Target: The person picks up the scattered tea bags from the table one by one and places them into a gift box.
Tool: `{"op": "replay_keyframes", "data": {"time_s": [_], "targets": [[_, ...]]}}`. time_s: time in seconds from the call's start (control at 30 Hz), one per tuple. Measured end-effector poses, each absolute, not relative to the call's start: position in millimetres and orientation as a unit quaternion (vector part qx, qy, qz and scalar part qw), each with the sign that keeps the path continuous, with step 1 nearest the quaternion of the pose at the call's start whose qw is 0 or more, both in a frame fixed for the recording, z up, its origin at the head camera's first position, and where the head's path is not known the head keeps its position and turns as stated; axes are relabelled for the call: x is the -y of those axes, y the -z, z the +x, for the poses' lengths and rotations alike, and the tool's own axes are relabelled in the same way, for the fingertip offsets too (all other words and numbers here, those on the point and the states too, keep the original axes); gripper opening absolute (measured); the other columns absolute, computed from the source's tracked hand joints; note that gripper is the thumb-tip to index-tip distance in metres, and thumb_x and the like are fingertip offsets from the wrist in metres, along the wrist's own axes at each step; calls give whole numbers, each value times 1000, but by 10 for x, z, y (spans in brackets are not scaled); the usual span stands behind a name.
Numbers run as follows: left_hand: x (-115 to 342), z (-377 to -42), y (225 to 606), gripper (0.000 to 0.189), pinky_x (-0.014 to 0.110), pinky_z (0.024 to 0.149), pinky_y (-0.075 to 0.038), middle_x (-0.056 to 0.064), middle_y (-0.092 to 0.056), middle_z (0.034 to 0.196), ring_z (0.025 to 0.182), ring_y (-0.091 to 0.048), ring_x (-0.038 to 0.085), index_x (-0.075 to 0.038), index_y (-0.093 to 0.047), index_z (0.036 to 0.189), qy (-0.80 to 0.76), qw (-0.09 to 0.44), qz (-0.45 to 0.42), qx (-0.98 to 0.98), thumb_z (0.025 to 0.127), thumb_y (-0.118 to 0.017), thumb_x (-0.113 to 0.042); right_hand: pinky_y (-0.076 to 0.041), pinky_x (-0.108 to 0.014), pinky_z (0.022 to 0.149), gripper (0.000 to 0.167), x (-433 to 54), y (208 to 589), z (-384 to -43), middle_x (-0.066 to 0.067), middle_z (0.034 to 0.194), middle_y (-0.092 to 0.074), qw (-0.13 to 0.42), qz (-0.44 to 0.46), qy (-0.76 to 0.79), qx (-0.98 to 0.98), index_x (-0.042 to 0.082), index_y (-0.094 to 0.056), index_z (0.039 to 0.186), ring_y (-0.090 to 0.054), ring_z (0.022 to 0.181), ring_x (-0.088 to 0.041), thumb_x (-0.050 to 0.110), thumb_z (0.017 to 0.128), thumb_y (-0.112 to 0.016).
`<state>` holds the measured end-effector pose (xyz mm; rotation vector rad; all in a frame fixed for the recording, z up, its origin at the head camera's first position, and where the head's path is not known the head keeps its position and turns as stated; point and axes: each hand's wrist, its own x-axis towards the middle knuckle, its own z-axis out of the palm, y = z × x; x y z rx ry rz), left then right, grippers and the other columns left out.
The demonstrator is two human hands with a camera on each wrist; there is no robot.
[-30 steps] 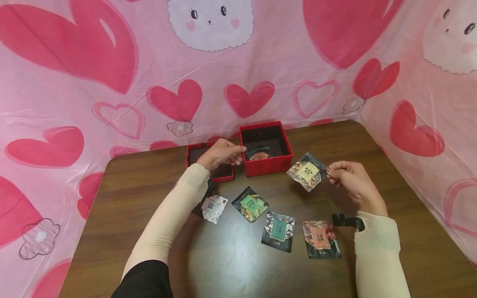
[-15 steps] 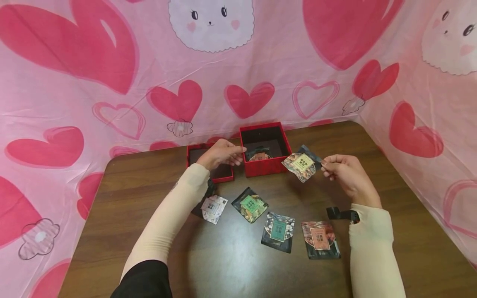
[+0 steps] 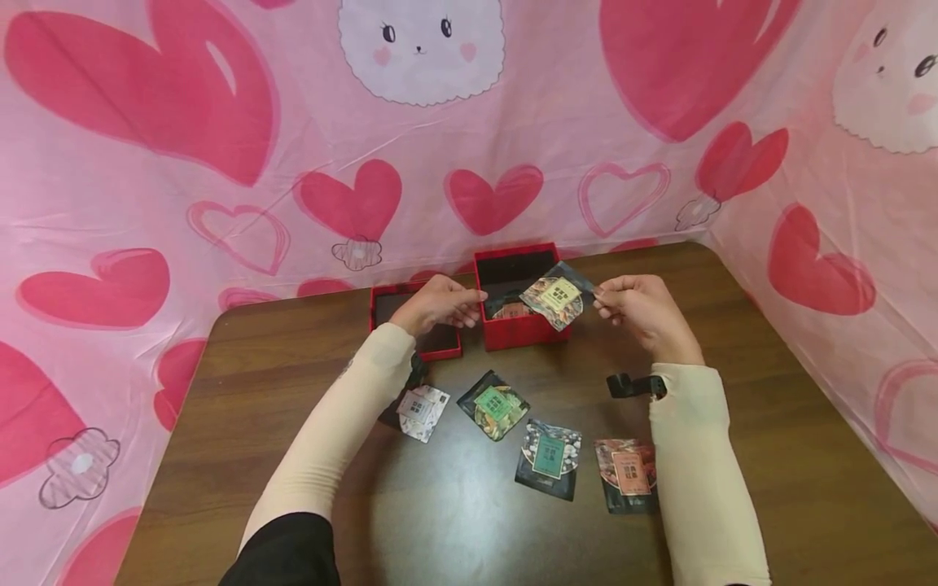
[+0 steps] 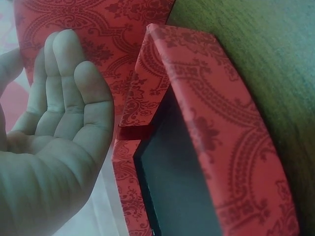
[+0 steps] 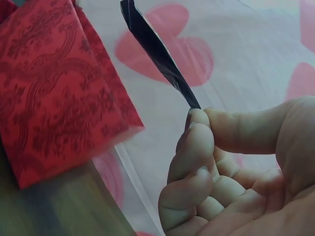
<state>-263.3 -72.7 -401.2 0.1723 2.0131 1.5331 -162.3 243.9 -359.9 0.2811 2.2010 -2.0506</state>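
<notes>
My right hand (image 3: 641, 313) pinches a flat sachet (image 3: 555, 295) with a pale yellow label by one corner, between thumb and fingertips. The sachet overlaps the front right of a red box (image 3: 506, 332); edge-on, it shows as a dark strip (image 5: 157, 51) in the right wrist view. Inside the box lies another sachet (image 3: 510, 309) with a reddish label, partly covered. At the box's left side is my left hand (image 3: 440, 305), its fingertips right at the wall. In the left wrist view its fingers (image 4: 66, 93) are loosely bent, with nothing between them.
Left of the box lies its shallow red lid (image 3: 443, 354), dark inside, partly under my left hand. Several sachets lie in front: white (image 3: 423, 411), green (image 3: 494, 407), teal (image 3: 548, 460) and red (image 3: 626, 476), on the wooden table (image 3: 440, 521). A pink heart-patterned cloth (image 3: 410, 187) hangs behind.
My right hand has carried the yellow-labelled sachet leftward and away from me, from right of the box to overlapping its front right. My left hand has stayed at the box's left side.
</notes>
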Motion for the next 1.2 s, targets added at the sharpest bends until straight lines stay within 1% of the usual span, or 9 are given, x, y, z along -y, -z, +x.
{"op": "replay_keyframes", "data": {"time_s": [0.07,0.27,0.4,0.47,0.57,0.73,0.9,1.07,1.2], "targets": [[730,-2635,4013,25,52,85,-55,12,-71,73,62,-68,18,1,-76,83,-577,299,63,-757,94,-73,-21,-46,-22,53,11,-2384,3580,-1706,-1,70,-65,68,99,681,-722,-9,-61,96,-58,61,-10,1,98,-59],[731,-2629,4019,27,43,74,-58,11,-71,71,61,-68,17,1,-75,79,-578,296,66,-758,94,-73,-21,-46,-22,51,9,-2239,3544,-1946,-4,70,-65,71,99,683,-720,-6,-65,92,-58,59,-10,0,97,-60],[729,-2623,4025,27,50,81,-56,11,-71,71,61,-68,17,0,-75,77,-578,301,69,-756,94,-71,-20,-46,-22,51,11,-2174,3534,-2034,-5,70,-66,70,98,681,-723,-3,-67,88,-57,59,-11,1,96,-61],[729,-2620,4024,27,54,85,-54,11,-71,71,61,-68,17,-1,-74,76,-576,303,69,-756,94,-72,-20,-46,-22,51,12,-2157,3526,-2054,-4,70,-66,73,97,680,-723,-3,-68,88,-57,60,-11,1,97,-61],[730,-2617,4015,28,52,83,-56,11,-71,71,61,-68,17,-1,-74,75,-575,300,71,-758,94,-72,-21,-46,-22,52,12,-2147,3515,-2073,-2,69,-66,73,96,680,-723,-5,-68,92,-57,61,-11,0,97,-59],[732,-2619,4003,27,42,72,-58,11,-70,71,61,-67,17,0,-75,76,-578,292,72,-758,94,-72,-19,-45,-22,51,12,-2145,3498,-2098,-1,69,-65,75,96,680,-723,-9,-67,97,-57,60,-10,0,97,-59],[731,-2614,4003,24,43,73,-58,11,-70,71,61,-67,17,0,-76,79,-580,292,71,-757,95,-71,-18,-49,-23,54,12,-2135,3501,-2086,0,71,-66,75,95,664,-738,-9,-65,102,-60,61,-10,2,96,-63],[718,-2607,4013,25,40,71,-58,12,-71,72,61,-68,17,1,-75,80,-581,291,70,-757,94,-72,-19,-51,-26,56,27,-2170,3545,-1997,0,76,-69,58,89,605,-789,-7,-63,106,-63,64,-12,15,93,-73],[727,-2603,4003,25,46,77,-58,12,-71,72,62,-68,18,2,-75,80,-578,289,67,-760,95,-72,-19,-50,-26,56,30,-2227,3602,-1935,-2,82,-72,46,98,597,-795,-5,-64,105,-62,66,-13,20,92,-75]]}}
